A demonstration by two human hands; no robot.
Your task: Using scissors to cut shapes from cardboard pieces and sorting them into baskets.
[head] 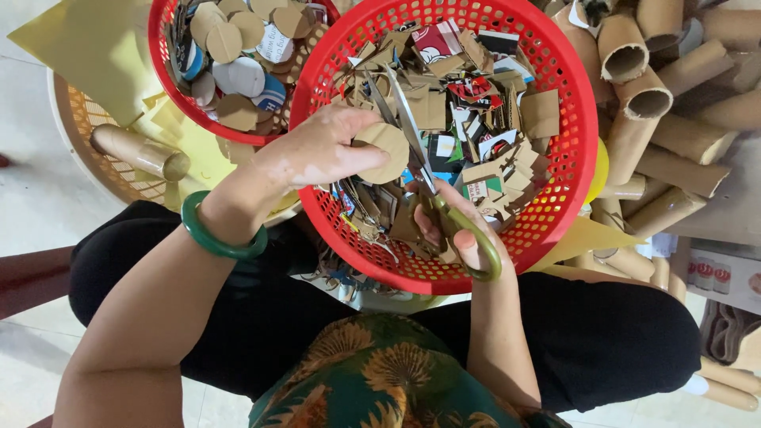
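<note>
Head view, looking straight down at a seated person's lap: the left hand (pixel 329 147), with a green bangle (pixel 218 238) on its wrist, pinches a round cardboard disc (pixel 387 150) between thumb and fingers, holding it over the big red basket (pixel 567 119). The right hand (pixel 460 234) is closed through the green handles of a pair of scissors (pixel 420 166), whose blades stand slightly apart and point away from the body, passing just beside the disc's right edge. Under both hands the red basket is heaped with ragged cardboard scraps (pixel 476 135), some brown, some printed in colour. A second red basket (pixel 170 79), up and to the left, holds a pile of finished round discs (pixel 238 75). Brown cardboard tubes (pixel 650 103) lie stacked to the right, and one more tube (pixel 139 150) rests in a pale wicker tray (pixel 79 135) at the left.
</note>
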